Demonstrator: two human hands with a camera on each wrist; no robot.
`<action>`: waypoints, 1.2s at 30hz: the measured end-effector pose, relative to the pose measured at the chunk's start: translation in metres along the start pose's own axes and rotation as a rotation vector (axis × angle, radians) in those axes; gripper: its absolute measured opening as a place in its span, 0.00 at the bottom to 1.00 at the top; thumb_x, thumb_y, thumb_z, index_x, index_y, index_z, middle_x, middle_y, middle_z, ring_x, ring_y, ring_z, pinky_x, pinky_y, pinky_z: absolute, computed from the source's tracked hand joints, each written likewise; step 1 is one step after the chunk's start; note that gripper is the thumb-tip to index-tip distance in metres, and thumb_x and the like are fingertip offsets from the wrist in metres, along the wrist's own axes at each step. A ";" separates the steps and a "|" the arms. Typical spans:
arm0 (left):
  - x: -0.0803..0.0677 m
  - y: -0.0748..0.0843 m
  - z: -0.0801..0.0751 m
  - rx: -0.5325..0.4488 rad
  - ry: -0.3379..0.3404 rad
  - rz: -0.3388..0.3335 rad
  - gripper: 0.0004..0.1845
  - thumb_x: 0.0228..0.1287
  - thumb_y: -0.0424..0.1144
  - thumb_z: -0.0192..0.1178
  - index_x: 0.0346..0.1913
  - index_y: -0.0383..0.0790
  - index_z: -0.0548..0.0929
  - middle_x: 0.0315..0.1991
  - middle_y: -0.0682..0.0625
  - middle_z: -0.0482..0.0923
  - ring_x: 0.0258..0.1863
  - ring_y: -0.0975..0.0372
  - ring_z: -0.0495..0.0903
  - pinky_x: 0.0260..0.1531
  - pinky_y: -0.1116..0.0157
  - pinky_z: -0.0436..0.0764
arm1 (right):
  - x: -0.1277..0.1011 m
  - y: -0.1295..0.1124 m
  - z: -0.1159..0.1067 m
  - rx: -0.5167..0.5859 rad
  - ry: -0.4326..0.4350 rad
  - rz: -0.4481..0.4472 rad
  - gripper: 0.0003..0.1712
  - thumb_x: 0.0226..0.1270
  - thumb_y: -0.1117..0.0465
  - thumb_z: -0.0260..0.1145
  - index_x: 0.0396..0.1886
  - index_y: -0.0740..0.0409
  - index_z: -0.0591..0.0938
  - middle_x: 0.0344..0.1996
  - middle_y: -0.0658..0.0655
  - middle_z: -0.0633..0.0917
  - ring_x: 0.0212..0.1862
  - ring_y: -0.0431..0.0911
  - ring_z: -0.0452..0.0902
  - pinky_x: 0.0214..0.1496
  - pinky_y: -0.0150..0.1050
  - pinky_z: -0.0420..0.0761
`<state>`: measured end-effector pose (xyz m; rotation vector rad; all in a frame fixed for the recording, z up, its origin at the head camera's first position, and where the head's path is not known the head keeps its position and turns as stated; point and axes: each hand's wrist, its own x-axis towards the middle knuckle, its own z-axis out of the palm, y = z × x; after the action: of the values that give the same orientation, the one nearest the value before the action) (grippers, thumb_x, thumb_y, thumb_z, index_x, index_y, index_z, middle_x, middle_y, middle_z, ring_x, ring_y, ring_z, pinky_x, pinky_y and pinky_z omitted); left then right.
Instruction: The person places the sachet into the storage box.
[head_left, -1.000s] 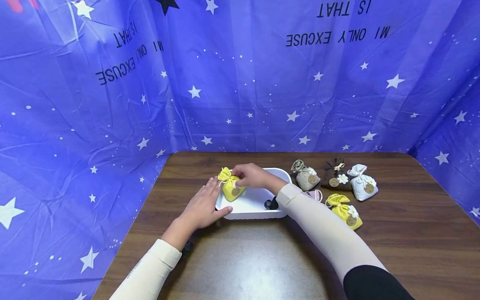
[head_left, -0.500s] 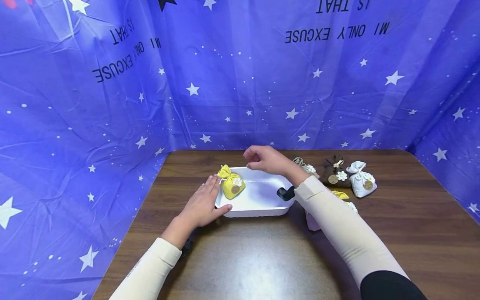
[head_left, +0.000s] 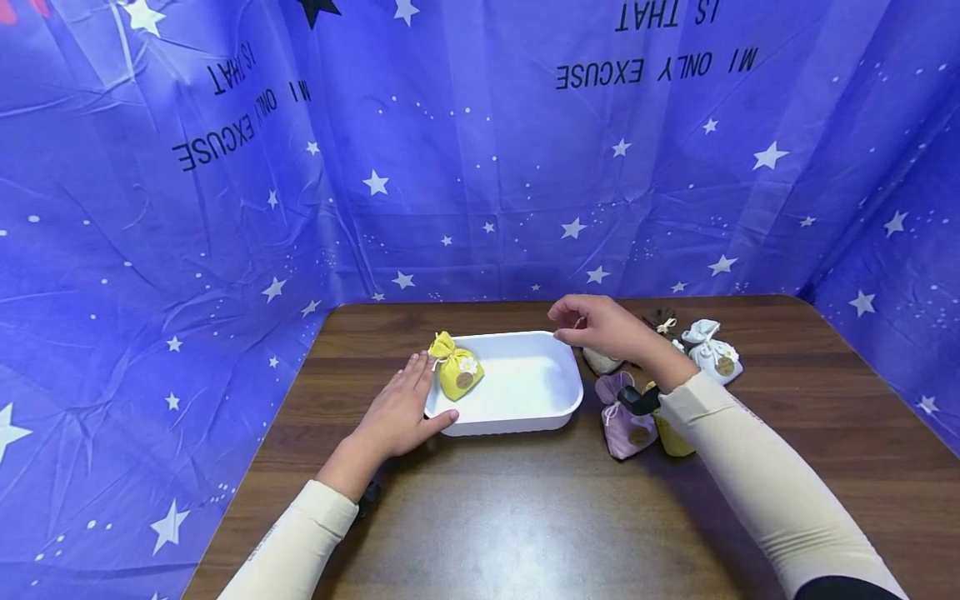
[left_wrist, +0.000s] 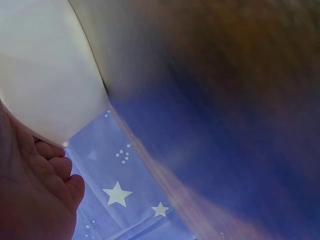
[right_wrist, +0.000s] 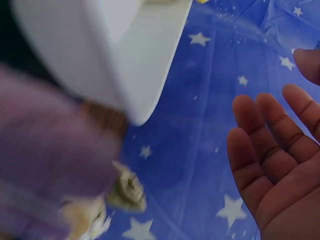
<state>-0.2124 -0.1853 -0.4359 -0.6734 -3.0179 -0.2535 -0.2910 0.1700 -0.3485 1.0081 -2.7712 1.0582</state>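
The left hand (head_left: 401, 408) is lying flat against the left end of the white tray (head_left: 525, 417), fingers straight and together along the rim, thumb spread along the tray's near left corner; it is pressing there without gripping anything, and its cream sleeve is running back toward the near table (head_left: 480, 517) edge. The left wrist view is showing only the tray's white wall with fingertips against it, blurred. The right hand (head_left: 600, 327) is hovering above the tray's far right corner, palm down, fingers loosely bent and holding nothing; the right wrist view is showing its palm (right_wrist: 280, 165) open, with relaxed fingers and blue cloth behind. The right forearm is crossing over the pouches that are lying to the right of the tray. The yellow pouch (head_left: 457, 375) is sitting inside the tray at its far left corner, just beside the left fingertips and well apart from the right hand. Under and beside the right hand, a beige pouch (head_left: 600, 362) is partly hidden; a lilac pouch (head_left: 626, 412) is lying just right of the tray, a second yellow one (head_left: 670, 435) is peeking from under the wrist, and a brown pouch (head_left: 660, 321) and a white pouch (head_left: 716, 354) are sitting farther right. A blue starred cloth (head_left: 480, 167) is hanging behind the table.
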 end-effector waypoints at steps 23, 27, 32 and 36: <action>0.000 0.001 0.003 0.003 0.009 -0.009 0.54 0.67 0.72 0.44 0.76 0.27 0.52 0.78 0.35 0.45 0.78 0.48 0.43 0.74 0.51 0.52 | -0.121 0.062 -0.041 0.000 0.100 0.186 0.15 0.67 0.63 0.67 0.51 0.63 0.81 0.46 0.61 0.85 0.44 0.45 0.80 0.42 0.33 0.80; 0.000 0.001 0.004 0.001 0.008 -0.008 0.54 0.67 0.72 0.45 0.76 0.27 0.51 0.78 0.35 0.45 0.77 0.48 0.43 0.74 0.51 0.51 | -0.138 0.070 -0.043 -0.010 0.111 0.206 0.16 0.67 0.63 0.68 0.52 0.64 0.81 0.46 0.62 0.85 0.43 0.39 0.79 0.40 0.31 0.80; 0.000 0.001 0.003 0.004 0.006 -0.010 0.54 0.67 0.71 0.45 0.76 0.27 0.52 0.78 0.35 0.44 0.77 0.48 0.43 0.74 0.51 0.52 | -0.160 0.083 -0.043 0.009 0.136 0.230 0.14 0.67 0.64 0.68 0.50 0.63 0.81 0.47 0.63 0.84 0.43 0.32 0.79 0.42 0.29 0.80; 0.001 0.000 0.003 0.004 0.007 -0.012 0.54 0.67 0.71 0.46 0.76 0.27 0.52 0.78 0.35 0.44 0.78 0.48 0.43 0.74 0.51 0.51 | -0.173 0.091 -0.043 0.059 0.093 0.237 0.16 0.68 0.66 0.67 0.52 0.68 0.79 0.48 0.65 0.83 0.43 0.32 0.79 0.42 0.29 0.80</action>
<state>-0.2127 -0.1841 -0.4386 -0.6535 -3.0161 -0.2497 -0.2150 0.3452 -0.4083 0.6273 -2.8503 1.1859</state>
